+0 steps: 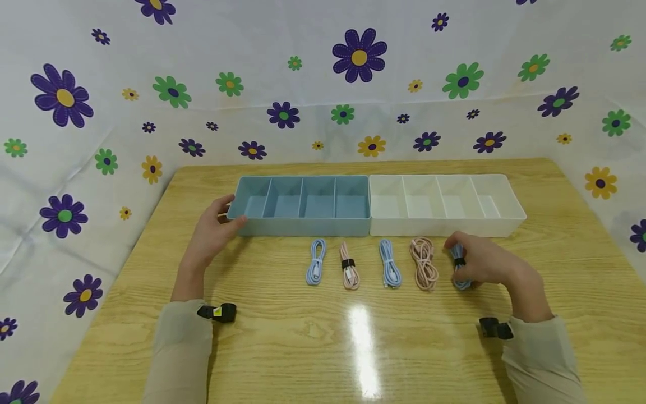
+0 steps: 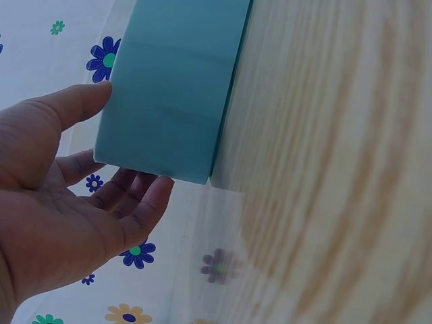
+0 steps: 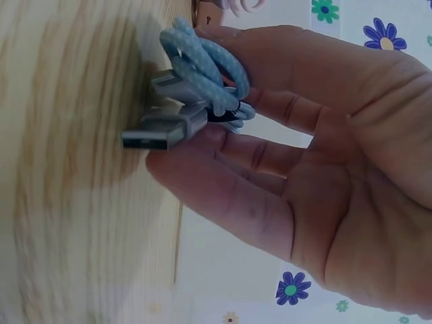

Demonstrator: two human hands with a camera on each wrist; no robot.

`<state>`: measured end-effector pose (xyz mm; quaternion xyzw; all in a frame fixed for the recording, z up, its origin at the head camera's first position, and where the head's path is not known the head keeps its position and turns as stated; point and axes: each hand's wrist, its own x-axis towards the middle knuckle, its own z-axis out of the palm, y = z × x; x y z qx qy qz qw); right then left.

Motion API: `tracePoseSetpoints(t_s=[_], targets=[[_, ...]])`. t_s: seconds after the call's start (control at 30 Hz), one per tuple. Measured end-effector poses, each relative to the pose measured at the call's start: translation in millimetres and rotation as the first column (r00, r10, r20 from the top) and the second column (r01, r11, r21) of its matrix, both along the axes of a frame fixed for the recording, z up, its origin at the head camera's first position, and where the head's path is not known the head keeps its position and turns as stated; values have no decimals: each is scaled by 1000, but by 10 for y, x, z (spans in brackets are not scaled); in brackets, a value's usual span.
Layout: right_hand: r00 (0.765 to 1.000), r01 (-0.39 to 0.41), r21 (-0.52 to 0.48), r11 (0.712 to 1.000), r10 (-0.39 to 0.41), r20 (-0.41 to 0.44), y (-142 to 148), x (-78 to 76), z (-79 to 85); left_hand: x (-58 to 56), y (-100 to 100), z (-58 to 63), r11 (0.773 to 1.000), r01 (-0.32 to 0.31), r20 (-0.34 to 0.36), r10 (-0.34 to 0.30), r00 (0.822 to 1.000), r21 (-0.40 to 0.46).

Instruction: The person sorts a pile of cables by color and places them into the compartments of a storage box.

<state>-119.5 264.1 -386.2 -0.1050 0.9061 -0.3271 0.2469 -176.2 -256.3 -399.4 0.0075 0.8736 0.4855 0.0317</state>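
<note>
Sleeves [image 1: 179, 348] show nearest us; beyond, we see the right grip [image 1: 488, 261] holding a blue cable [image 3: 208, 66] toward the table's [image 1: 282, 336] right edge, the left grip [image 1: 209, 234] holding a blue tray [image 1: 303, 227] near the back edge.

Blue rectangular plastic organizer [image 1: 303, 227] left of white rectangular plastic organizer [image 1: 444, 227], both on wood-grain table [image 1: 282, 336], coiled blue and pink cables [image 1: 390, 264] in row before them

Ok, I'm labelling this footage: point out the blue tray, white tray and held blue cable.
Blue tray [image 1: 303, 227], head view: front wall.
White tray [image 1: 447, 227], head view: front wall.
Held blue cable [image 3: 200, 62], right wrist view: coiled strands.
</note>
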Motion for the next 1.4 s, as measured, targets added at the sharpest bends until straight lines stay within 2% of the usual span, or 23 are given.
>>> tracePoseSetpoints(t_s=[0.17, 0.63, 0.9, 1.13, 1.4], targets=[[1000, 12, -30, 999, -12, 11, 27, 1, 15, -6, -9, -12, 1000, 5, 6, -5, 1000, 8], [999, 4, -62, 998, -6, -38, 34, 17, 53, -6, -4, -7, 1000, -7, 10, 7, 1000, 5], [999, -4, -122, 993, -2, -44, 40, 27, 77, -5, 0, -8, 1000, -16, 9, 16, 1000, 4], [993, -16, -89, 996, 5, -120, 34, 28, 91, -6, 2, -13, 1000, -17, 0, 17, 1000, 1], [989, -25, -74, 997, 14, -145, 34, 13, 84, -16, -17, -27, 1000, -14, -3, 14, 1000, -2]])
